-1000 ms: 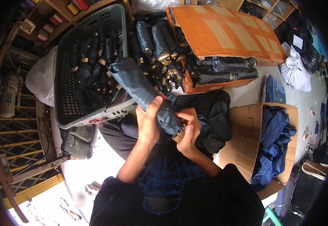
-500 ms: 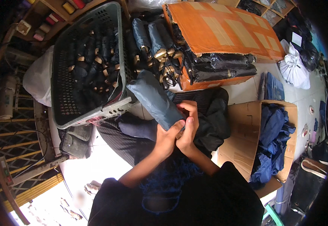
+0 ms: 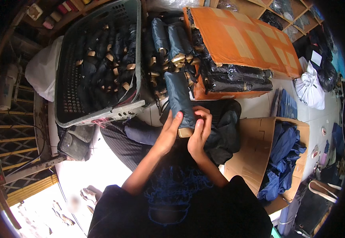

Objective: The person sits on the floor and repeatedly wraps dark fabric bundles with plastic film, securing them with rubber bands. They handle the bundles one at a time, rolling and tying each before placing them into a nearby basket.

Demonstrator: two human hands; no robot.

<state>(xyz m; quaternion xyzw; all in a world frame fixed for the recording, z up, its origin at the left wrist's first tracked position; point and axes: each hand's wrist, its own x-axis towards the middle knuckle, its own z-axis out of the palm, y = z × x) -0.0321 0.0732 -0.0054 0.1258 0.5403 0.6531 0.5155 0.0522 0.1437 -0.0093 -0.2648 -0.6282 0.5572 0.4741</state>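
Note:
A folded compact umbrella [image 3: 179,93] in a blue-grey sleeve stands up between my hands, its tan handle end [image 3: 185,132] showing at the bottom. My left hand [image 3: 168,133] grips its lower left side, thumb laid on the cloth. Around the lower right side curl the fingers of my right hand [image 3: 199,133], with the thumb beside the handle. Just beyond it, more blue-grey folded umbrellas [image 3: 176,41] lie with tan handles toward me. A dark fabric bundle [image 3: 224,137] rests by my right hand.
A dark perforated basket [image 3: 138,51] full of black umbrellas stands at the left. To its right is an orange taped carton [image 3: 244,37] with plastic-wrapped black packs. An open cardboard box [image 3: 246,148] holds blue cloth [image 3: 285,154]. A white sack [image 3: 310,85] sits at far right.
The umbrella has swung from leaning left to nearly upright. My hands have moved apart from their clasp at its lower end, and the tan handle end now shows.

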